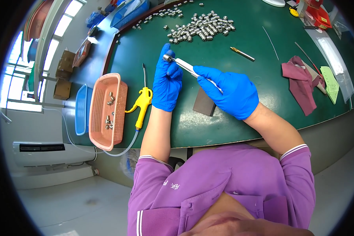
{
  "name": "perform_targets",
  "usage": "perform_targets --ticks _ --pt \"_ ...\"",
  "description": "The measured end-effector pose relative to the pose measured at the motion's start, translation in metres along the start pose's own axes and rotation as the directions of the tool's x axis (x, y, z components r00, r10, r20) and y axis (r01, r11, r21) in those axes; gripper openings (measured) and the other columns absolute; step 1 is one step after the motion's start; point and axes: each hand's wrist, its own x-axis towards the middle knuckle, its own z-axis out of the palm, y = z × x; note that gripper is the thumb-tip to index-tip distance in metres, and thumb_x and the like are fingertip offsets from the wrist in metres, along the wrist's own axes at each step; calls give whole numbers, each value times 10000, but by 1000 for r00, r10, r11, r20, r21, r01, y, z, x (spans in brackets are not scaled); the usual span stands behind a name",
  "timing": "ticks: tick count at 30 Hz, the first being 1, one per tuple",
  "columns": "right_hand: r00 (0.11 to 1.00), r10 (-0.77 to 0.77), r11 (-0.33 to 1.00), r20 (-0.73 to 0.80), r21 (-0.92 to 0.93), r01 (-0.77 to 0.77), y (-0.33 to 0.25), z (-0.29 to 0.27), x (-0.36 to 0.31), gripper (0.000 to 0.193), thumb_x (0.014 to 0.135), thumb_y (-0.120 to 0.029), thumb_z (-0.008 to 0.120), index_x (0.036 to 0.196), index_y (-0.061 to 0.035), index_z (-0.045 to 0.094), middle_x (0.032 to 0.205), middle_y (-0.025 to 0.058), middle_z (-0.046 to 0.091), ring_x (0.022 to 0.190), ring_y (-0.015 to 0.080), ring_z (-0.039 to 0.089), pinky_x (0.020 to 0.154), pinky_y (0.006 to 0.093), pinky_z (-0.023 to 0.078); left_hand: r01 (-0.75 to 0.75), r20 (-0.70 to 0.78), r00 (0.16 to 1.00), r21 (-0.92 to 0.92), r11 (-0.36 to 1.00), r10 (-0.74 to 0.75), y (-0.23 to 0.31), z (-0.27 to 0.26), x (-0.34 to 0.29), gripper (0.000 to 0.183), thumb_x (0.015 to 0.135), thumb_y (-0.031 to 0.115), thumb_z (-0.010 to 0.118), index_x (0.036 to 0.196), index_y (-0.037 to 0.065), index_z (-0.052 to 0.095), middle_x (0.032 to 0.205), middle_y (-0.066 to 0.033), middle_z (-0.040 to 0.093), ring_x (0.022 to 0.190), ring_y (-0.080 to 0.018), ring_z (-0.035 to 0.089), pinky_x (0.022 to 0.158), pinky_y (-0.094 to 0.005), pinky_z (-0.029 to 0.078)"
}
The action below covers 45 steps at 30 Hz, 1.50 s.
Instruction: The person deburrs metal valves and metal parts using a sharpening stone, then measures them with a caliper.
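Observation:
Both of my hands wear blue gloves and meet above the green table (145, 51). My left hand (166, 86) holds a small, hollow metal cylinder (167, 58) upright at its fingertips. In my right hand (234, 92) is a slim white-and-silver hand tool (185, 66), slanting up to the left. The tool's thin tip meets the cylinder's opening; how deep it reaches is too small to tell. Under my right hand lies a dark, flat block (203, 103), partly covered. A yellow air blow gun (142, 106) lies just left of my left wrist.
Many loose metal cylinders (202, 26) are heaped at the far side. An orange plastic basket (123, 106) at the left holds several more, beside a blue tray (82, 110). A gold-tipped drill bit (242, 54), a maroon cloth (299, 84) and green paper (330, 84) lie rightward.

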Motion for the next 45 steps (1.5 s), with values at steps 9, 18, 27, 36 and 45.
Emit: perform_targets --ticks 9,18,27,36,45 --pt "939 311 807 150 480 -344 3 -2 6 260 861 -197 570 1086 -69 595 891 99 646 666 125 597 605 262 481 4 28 1000 -24 1000 -3 2 -7 2 394 883 178 539 1234 29 440 894 10 508 601 -41 394 517 -157 335" --pt "1000 0 998 -19 62 2 2 -4 5 259 813 -223 617 1053 -127 624 802 118 639 644 229 612 575 290 484 9 -5 1000 -40 999 -9 0 -7 0 447 898 248 512 1265 24 390 906 -7 500 629 -48 396 547 -174 349" --pt "1000 -31 995 -4 -96 31 3 0 3 230 819 -220 606 1034 -140 629 713 113 620 546 212 581 494 288 455 19 -41 999 3 1000 -19 -3 -5 1 429 901 203 512 1261 8 383 876 -19 497 608 -49 390 528 -173 339" --pt "994 92 974 -61 212 -77 5 -1 6 220 835 -198 595 1039 -118 617 707 119 617 522 165 568 477 273 435 25 -30 999 -11 1000 -25 -3 -6 2 362 893 147 520 1221 15 439 910 -26 515 590 -41 377 505 -162 317" --pt "977 213 909 -11 368 -195 4 2 5 214 836 -192 600 1028 -99 614 741 115 626 534 158 574 495 279 441 2 -66 998 41 999 0 -3 -4 1 340 889 132 522 1204 21 457 885 -14 514 560 -37 365 485 -157 304"
